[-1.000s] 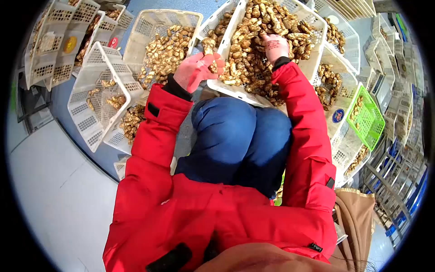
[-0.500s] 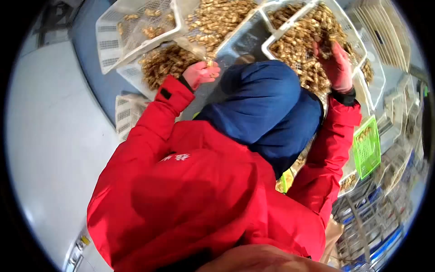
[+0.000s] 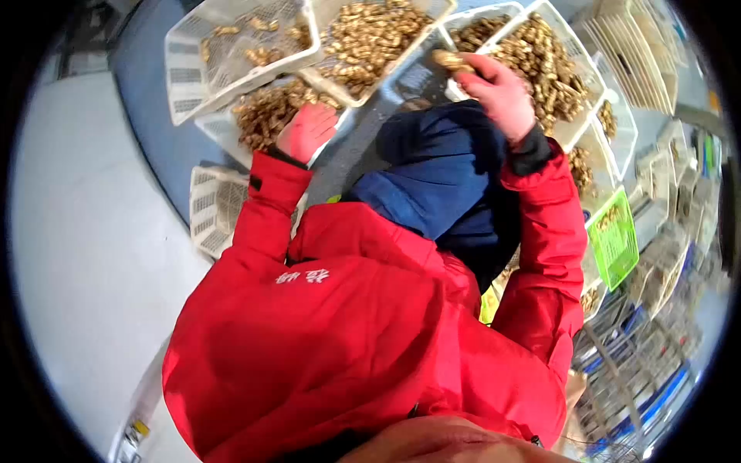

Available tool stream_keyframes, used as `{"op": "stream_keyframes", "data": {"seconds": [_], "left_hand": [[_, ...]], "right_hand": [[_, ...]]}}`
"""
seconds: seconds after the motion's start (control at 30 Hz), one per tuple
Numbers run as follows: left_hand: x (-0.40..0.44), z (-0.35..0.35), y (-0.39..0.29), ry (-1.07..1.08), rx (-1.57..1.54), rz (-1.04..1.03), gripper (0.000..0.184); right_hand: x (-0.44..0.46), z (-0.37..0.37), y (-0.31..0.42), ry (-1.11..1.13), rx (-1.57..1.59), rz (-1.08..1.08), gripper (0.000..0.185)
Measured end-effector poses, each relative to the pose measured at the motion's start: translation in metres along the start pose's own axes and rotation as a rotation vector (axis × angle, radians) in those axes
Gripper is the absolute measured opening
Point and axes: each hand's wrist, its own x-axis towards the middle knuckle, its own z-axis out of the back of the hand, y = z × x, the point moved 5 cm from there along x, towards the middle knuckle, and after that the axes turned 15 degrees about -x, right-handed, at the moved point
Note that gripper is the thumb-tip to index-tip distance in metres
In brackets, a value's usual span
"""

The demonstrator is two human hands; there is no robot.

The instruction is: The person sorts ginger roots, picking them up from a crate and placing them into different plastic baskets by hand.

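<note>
My right hand [image 3: 502,96] is closed on a shiny golden-brown piece [image 3: 451,62], held between thumb and fingers by the near corner of a white crate [image 3: 577,137]. Knobbly golden pieces [image 3: 544,65] like it, perhaps metal parts, fill that crate. At the edge of another white crate [image 3: 224,139], my left hand [image 3: 307,133] is curled with its back up. Darker golden pieces [image 3: 266,116] lie beside its fingers. The fingertips are turned down, and whatever they hold is hidden.
A crate of golden pieces [image 3: 370,38] stands between the hands, and a sparsely filled crate [image 3: 174,69] at upper left. Another white crate [image 3: 204,208] sits by my left arm. At right are a green basket [image 3: 617,251], stacked crates [image 3: 621,54] and wire racks [image 3: 625,370].
My right hand has come out of the pile in the right crate and moved left, with a golden piece in it. My left hand has shifted slightly left and turned back up.
</note>
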Motion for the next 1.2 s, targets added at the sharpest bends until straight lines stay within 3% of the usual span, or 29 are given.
{"op": "stream_keyframes", "data": {"seconds": [0.03, 0.07, 0.1, 0.17, 0.23, 0.27, 0.3, 0.33, 0.37, 0.43, 0.47, 0.5, 0.53, 0.57, 0.6, 0.63, 0.7, 0.73, 0.77, 0.83, 0.93, 1.03, 1.13, 1.17, 1.2], "left_hand": [[0.021, 0.002, -0.031, -0.006, -0.78, 0.065, 0.034], [0.042, 0.006, -0.065, -0.121, -1.063, 0.233, 0.044], [0.061, 0.009, -0.1, -0.295, -1.352, 0.373, 0.057], [0.085, 0.009, -0.139, -0.114, -1.101, 0.166, 0.065], [0.114, 0.011, -0.148, 0.07, -1.042, 0.222, 0.064], [0.124, 0.013, -0.141, 0.132, -1.088, 0.224, 0.061], [0.132, 0.015, -0.143, 0.189, -1.136, 0.23, 0.057], [0.131, 0.013, -0.141, -0.059, -1.137, 0.292, 0.05], [0.133, 0.012, -0.136, -0.097, -1.178, 0.306, 0.048], [0.139, 0.012, -0.124, -0.18, -1.26, 0.342, 0.045], [0.138, 0.011, -0.121, -0.192, -1.442, 0.251, 0.037], [0.139, 0.004, -0.11, -0.165, -1.624, 0.305, 0.034], [0.141, 0.0, -0.098, -0.147, -1.802, 0.353, 0.031], [0.141, -0.001, -0.092, -0.135, -1.978, 0.392, 0.028], [0.144, -0.008, -0.096, -0.121, -2.176, 0.482, 0.023], [0.15, -0.013, -0.097, 0.032, -2.35, 0.477, 0.025], [0.159, -0.017, -0.097, -0.168, -2.271, 0.553, 0.033], [0.164, -0.02, -0.107, -0.144, -2.519, 0.615, 0.032], [0.169, -0.023, -0.107, -0.001, -2.538, 0.551, 0.03], [0.172, -0.026, -0.103, 0.07, -2.578, 0.534, 0.033], [0.169, -0.026, -0.085, -0.266, -2.329, 0.71, 0.036], [0.164, -0.03, -0.076, -0.182, -2.394, 0.685, 0.039], [0.134, -0.026, -0.054, -0.429, -2.162, 0.71, 0.038], [0.11, -0.016, -0.014, -0.389, -2.068, 0.424, 0.036], [0.086, -0.007, -0.005, -0.545, -1.864, 0.472, 0.034]], "right_hand": [[-0.004, -0.004, 0.034, 0.037, -0.191, 0.077, 0.036], [0.008, -0.023, 0.029, -0.14, -0.506, 0.382, 0.033], [0.009, -0.025, 0.051, -0.159, -0.536, 0.558, 0.027], [0.01, -0.045, 0.07, -0.087, -0.672, 0.687, 0.025], [0.016, -0.041, 0.074, -0.118, -0.765, 0.652, 0.023], [0.016, -0.025, 0.075, -0.181, -0.592, 0.69, 0.028], [0.021, -0.016, 0.063, -0.254, -0.545, 0.623, 0.034], [0.023, 0.0, 0.049, -0.287, -0.446, 0.532, 0.036], [0.021, 0.022, 0.038, -0.317, -0.348, 0.442, 0.038], [0.026, 0.061, -0.018, -0.151, -0.095, -0.147, 0.034], [0.039, 0.08, -0.073, -0.373, -0.256, 0.004, 0.037], [0.041, 0.093, -0.116, -0.474, -0.151, -0.005, 0.036], [0.044, 0.105, -0.184, -0.485, -0.301, -0.259, 0.035], [0.034, 0.117, -0.188, -0.405, -0.514, -0.429, 0.034], [0.038, 0.12, -0.221, -0.374, -0.661, -0.437, 0.034], [0.041, 0.117, -0.258, -0.355, -0.813, -0.449, 0.034], [0.049, 0.107, -0.288, -0.364, -0.969, -0.487, 0.034], [0.058, 0.101, -0.299, -0.314, -1.026, -0.466, 0.036], [0.066, 0.096, -0.302, -0.266, -1.083, -0.448, 0.037], [0.076, 0.084, -0.318, -0.14, -1.15, -0.616, 0.04], [0.083, 0.083, -0.32, -0.114, -1.1, -0.681, 0.038], [0.076, 0.092, -0.32, -0.207, -1.021, -0.602, 0.031], [0.062, 0.092, -0.339, -0.149, -0.866, -0.575, 0.032], [0.06, 0.093, -0.319, -0.01, -0.872, -0.612, 0.033], [0.056, 0.079, -0.364, -0.119, -0.802, -0.542, 0.033]]}}
